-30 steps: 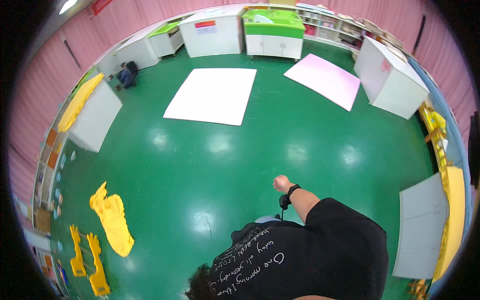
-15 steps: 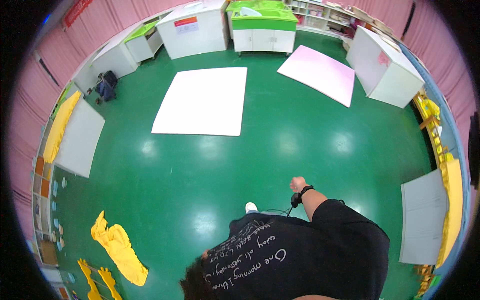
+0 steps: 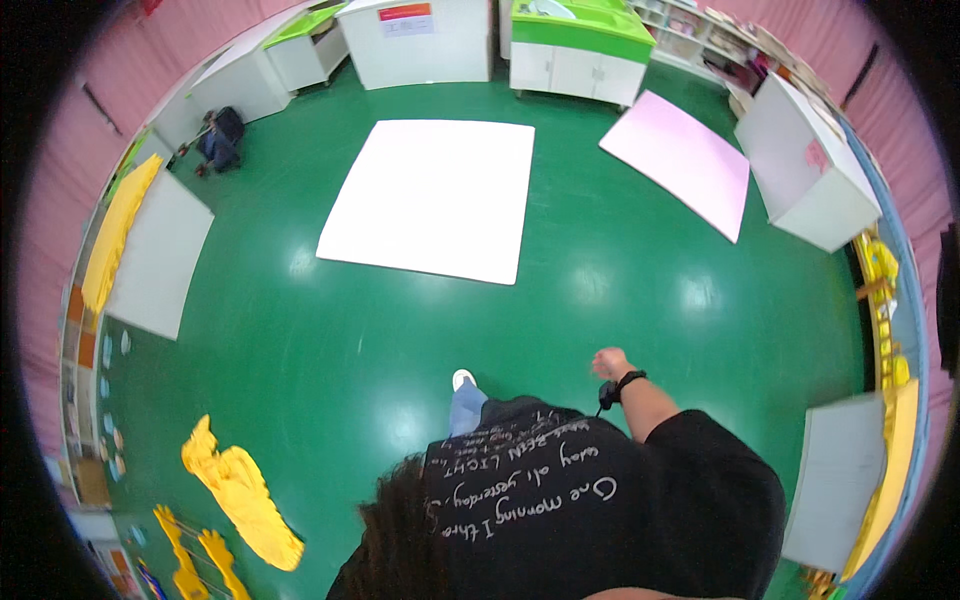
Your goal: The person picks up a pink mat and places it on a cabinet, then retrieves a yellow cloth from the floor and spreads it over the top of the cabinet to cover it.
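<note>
My right hand [image 3: 610, 363] hangs over the green floor [image 3: 400, 340], its fingers loosely curled and nothing visible in them. A black band [image 3: 612, 392] with a small dark block circles that wrist. My left hand is out of sight. The nearest thing below the right hand is bare floor. Farther ahead, a large white mat [image 3: 430, 200] lies flat. A pink mat [image 3: 685, 165] rests to its right, set at an angle. One white shoe [image 3: 463, 379] shows in front of my black shirt [image 3: 600, 500].
At lower left lie a crumpled yellow cloth [image 3: 245, 500] and a yellow-sided rack [image 3: 190, 560]. White cabinets [image 3: 415, 50] and a green-topped sink unit [image 3: 575, 55] line the back. A dark bag [image 3: 222, 138] sits at far left. A white box [image 3: 805, 165] stands right of the pink mat.
The white shoe has come forward and left, with a jeans leg now visible. My right hand has shifted slightly right. Both mats sit farther right in view, which has turned a little.
</note>
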Tool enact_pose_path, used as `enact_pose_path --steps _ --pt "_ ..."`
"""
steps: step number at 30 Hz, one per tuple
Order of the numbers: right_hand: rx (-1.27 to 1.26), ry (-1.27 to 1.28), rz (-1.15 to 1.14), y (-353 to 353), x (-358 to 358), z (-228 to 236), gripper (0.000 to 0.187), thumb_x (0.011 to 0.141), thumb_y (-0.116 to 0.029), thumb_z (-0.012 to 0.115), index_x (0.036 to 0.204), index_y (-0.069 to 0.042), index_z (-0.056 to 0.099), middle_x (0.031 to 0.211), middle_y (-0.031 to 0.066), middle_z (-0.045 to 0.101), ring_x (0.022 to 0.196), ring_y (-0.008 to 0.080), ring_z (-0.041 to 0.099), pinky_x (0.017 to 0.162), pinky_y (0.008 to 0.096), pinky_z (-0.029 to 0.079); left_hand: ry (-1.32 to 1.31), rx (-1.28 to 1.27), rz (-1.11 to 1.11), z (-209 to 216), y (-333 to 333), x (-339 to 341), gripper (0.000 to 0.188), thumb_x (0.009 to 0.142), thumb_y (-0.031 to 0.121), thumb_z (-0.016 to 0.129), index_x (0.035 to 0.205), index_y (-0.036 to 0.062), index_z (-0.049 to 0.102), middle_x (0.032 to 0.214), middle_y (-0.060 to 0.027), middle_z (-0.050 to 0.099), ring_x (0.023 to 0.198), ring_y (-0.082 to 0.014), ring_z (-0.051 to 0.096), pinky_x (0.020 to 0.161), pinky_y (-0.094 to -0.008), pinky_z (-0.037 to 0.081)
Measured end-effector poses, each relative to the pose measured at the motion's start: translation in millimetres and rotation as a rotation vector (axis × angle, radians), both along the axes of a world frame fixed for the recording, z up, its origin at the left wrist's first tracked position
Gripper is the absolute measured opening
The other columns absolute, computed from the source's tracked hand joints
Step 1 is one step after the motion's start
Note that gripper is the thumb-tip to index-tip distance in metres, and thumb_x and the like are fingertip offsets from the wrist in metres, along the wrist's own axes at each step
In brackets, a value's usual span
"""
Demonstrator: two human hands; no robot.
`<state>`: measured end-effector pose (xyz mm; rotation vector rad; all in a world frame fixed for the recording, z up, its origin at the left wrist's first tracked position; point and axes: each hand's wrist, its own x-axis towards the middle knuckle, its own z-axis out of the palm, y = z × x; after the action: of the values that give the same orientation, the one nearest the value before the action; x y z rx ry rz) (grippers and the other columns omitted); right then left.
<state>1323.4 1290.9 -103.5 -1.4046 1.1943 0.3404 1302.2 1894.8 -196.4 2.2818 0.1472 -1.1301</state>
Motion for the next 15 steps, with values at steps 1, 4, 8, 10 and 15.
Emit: enact_pose_path --steps 1,4,8,10,15 --pt "-0.014 0.01 -0.032 3.7 16.0 1.8 0.013 0.081 -0.017 0.047 0.09 -0.008 0.051 0.081 0.0063 0.058 0.07 0.0206 0.056 0.06 0.0381 0.046 0.004 0.006 -0.008 -6.1 9.4 16.2 0.029 0.075 0.025 0.049 0.086 0.0005 0.06 0.079 -0.0188 0.061 0.074 -0.0318 0.059 0.066 -0.0396 0.047" --pt "-0.05 0.045 -0.095 -0.5 52.5 17.7 0.012 0.081 -0.017 0.048 0.089 -0.007 0.051 0.079 0.0063 0.058 0.068 0.0207 0.056 0.059 0.0391 0.045 0.027 0.032 -0.082 -20.7 19.8 87.4 0.029 0.075 0.025 0.048 0.085 0.0003 0.06 0.079 -0.0191 0.061 0.075 -0.0322 0.059 0.066 -0.0398 0.047" --pt "-0.092 -0.088 -0.063 -30.6 75.0 20.1 0.012 0.08 -0.018 0.05 0.087 -0.008 0.051 0.078 0.0058 0.057 0.067 0.0199 0.056 0.056 0.0382 0.045 0.026 0.055 -0.251 -18.5 1.5 202.0 0.029 0.075 0.025 0.048 0.085 -0.0001 0.061 0.079 -0.0196 0.061 0.075 -0.0328 0.059 0.067 -0.0402 0.047" --pt "-0.071 -0.091 -0.122 -29.6 91.1 26.5 0.013 0.08 -0.018 0.051 0.088 -0.008 0.051 0.078 0.006 0.056 0.067 0.02 0.057 0.057 0.0377 0.045 0.007 0.071 -0.298 -19.4 -15.5 251.7 0.029 0.075 0.025 0.048 0.084 -0.0002 0.061 0.079 -0.0199 0.061 0.075 -0.0331 0.059 0.067 -0.0404 0.047" --pt "0.09 -0.144 -0.407 -73.8 99.3 31.3 0.015 0.079 -0.02 0.052 0.088 -0.009 0.052 0.079 0.0062 0.056 0.069 0.0212 0.057 0.059 0.0366 0.045 -0.073 0.117 -0.485 -14.5 -93.8 391.7 0.029 0.075 0.025 0.048 0.084 -0.0007 0.061 0.079 -0.0205 0.061 0.076 -0.0339 0.059 0.067 -0.0408 0.047"
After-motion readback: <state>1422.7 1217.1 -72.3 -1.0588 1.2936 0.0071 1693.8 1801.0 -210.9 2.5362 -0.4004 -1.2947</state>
